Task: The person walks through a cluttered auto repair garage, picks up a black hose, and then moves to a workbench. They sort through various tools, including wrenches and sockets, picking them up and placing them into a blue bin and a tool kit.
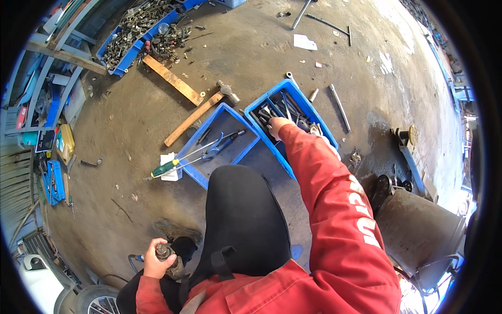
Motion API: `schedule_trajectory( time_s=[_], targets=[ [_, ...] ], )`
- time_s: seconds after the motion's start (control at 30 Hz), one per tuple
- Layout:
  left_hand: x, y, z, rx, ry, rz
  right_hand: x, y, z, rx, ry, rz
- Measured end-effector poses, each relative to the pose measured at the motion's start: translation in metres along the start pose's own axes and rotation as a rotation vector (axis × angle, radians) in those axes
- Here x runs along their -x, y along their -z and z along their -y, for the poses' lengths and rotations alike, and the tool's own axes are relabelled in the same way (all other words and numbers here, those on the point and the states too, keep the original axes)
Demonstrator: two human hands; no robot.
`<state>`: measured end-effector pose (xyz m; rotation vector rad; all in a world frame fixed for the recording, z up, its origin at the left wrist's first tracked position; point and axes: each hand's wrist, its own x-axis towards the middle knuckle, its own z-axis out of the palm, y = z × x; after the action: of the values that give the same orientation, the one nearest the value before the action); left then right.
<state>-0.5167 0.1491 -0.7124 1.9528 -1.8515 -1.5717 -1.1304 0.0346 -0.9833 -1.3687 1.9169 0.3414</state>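
Note:
My left hand (157,261) is closed around a worn metal power tool (174,269), which looks like an air impact wrench, beside my leg at the lower left. A blue hose joins it. My right hand (279,128) reaches into a blue plastic crate (290,84) of dark metal tools; its fingertips are partly hidden, and whether they hold anything does not show. Touching that crate at its left is a shallower blue tray (196,181). A screwdriver with a green and yellow handle (164,168) lies across the tray's rim, near a blue-handled tool (219,147) inside.
A ball-peen hammer (196,115) and a wooden board (172,79) lie left of the crate. A metal bar (340,108) lies to its right. Farther right stands a rusty metal cylinder (419,227). Bins of bolts (129,55) sit upper left; a vehicle wheel (100,300) is lower left.

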Motion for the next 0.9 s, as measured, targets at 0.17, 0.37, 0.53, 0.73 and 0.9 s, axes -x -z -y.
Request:
schedule_trajectory(
  time_s=[0.17, 0.37, 0.53, 0.73, 0.9],
  targets=[
    [0.001, -0.008, 0.0, 0.004, 0.008, -0.003, -0.005, 0.005, 0.021, 0.001, -0.08, -0.098],
    [0.0, -0.008, -0.001, 0.037, 0.029, 0.006, 0.006, 0.011, 0.02, 0.025, -0.07, -0.153],
    [-0.004, -0.007, -0.005, 0.051, 0.031, 0.024, 0.038, 0.021, -0.024, -0.269, 0.025, -0.359],
    [-0.006, -0.01, -0.009, 0.036, 0.018, 0.02, 0.108, 0.04, -0.059, -1.124, -0.001, 0.004],
    [-0.015, -0.009, -0.017, 0.095, 0.0, 0.065, 0.15, 0.008, -0.078, -1.815, 0.135, 0.253]
  ],
)
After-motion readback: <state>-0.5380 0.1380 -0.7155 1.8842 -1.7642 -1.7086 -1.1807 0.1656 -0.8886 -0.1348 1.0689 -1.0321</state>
